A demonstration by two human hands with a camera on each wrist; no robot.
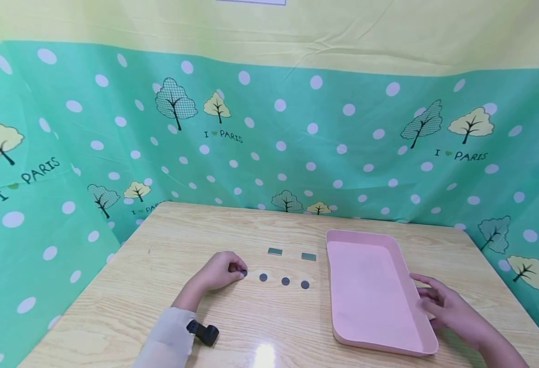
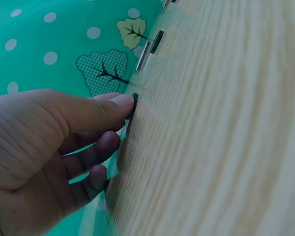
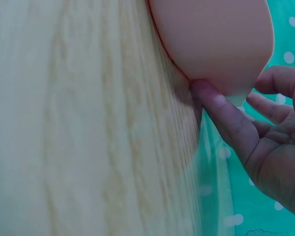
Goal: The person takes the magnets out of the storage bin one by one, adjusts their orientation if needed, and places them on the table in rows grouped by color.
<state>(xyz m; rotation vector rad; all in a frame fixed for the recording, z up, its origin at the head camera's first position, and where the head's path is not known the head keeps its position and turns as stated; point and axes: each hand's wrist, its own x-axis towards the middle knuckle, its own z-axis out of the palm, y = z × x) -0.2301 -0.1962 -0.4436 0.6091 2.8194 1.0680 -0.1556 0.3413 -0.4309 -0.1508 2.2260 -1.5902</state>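
Note:
My left hand (image 1: pixel 220 271) pinches a small dark disc (image 1: pixel 244 273) at the left end of a row on the table. In the left wrist view, thumb and finger hold that disc (image 2: pixel 134 102) at the table surface. To its right lie a second disc (image 1: pixel 263 277), a third disc (image 1: pixel 285 281) and a last disc (image 1: pixel 305 284), spaced apart. My right hand (image 1: pixel 451 309) touches the right side of a pink tray (image 1: pixel 334 306). Its thumb presses low on the tray's outer wall (image 3: pixel 216 44) in the right wrist view, the other fingers loosely bent.
Behind the discs lie two small dark rectangular pieces, a left piece (image 1: pixel 275 251) and a right piece (image 1: pixel 308 256). All rest on a light wooden table (image 1: pixel 251 317). A green and yellow printed curtain (image 1: pixel 251 102) hangs around its back and sides.

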